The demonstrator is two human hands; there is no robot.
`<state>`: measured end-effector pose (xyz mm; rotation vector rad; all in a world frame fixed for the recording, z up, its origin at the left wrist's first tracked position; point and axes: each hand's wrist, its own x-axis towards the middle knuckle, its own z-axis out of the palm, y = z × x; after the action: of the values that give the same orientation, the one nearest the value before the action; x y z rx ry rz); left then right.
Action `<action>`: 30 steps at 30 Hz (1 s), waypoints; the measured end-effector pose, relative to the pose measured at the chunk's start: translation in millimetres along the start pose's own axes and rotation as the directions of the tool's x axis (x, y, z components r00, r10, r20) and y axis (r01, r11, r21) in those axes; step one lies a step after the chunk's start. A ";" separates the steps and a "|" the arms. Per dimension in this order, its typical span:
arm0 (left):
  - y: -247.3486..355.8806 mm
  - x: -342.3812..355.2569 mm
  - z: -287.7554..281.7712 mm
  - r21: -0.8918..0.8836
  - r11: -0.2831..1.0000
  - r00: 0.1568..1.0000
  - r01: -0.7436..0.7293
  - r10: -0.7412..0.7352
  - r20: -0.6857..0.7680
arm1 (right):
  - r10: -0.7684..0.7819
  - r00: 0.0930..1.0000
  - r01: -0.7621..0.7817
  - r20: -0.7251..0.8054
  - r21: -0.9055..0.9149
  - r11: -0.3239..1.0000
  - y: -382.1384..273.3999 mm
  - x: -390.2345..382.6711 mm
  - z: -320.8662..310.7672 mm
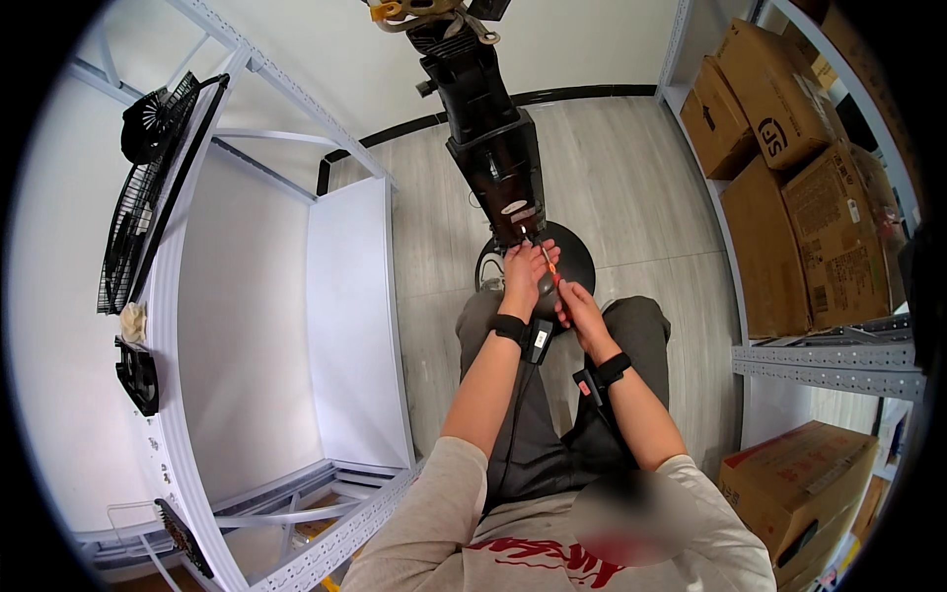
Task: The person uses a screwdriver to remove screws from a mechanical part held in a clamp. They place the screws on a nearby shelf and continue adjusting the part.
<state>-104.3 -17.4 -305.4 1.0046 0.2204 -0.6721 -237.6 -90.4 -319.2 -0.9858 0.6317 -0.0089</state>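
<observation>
A black fan column (493,168) with an exposed motor (404,12) at its top stands in front of me, above a round black base (574,259). My right hand (579,308) is closed around the red handle of a screwdriver (554,276), its shaft slanting up to the column's lower end. At that lower end is my left hand (527,274), palm partly up, with its fingers curled beside the shaft. Whatever its fingertips hold is too small to make out. The screwdriver's tip is hard to see near them.
On the left, a white shelf rack (187,395) holds a black fan grille (138,217) and a small black part (136,377). Cardboard boxes (779,232) fill the right rack, with another carton (799,483) below. Both my wrists wear black straps with small devices.
</observation>
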 end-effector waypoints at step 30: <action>1.5 -1.1 -3.2 -0.014 1.000 1.000 0.018 -0.018 0.024 | 0.028 0.999 -0.028 0.016 -0.014 1.000 -0.6 1.2 1.2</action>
<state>-103.9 -13.7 -305.6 0.9813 0.2128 -0.6976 -235.9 -90.3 -318.9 -0.9891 0.6317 0.0281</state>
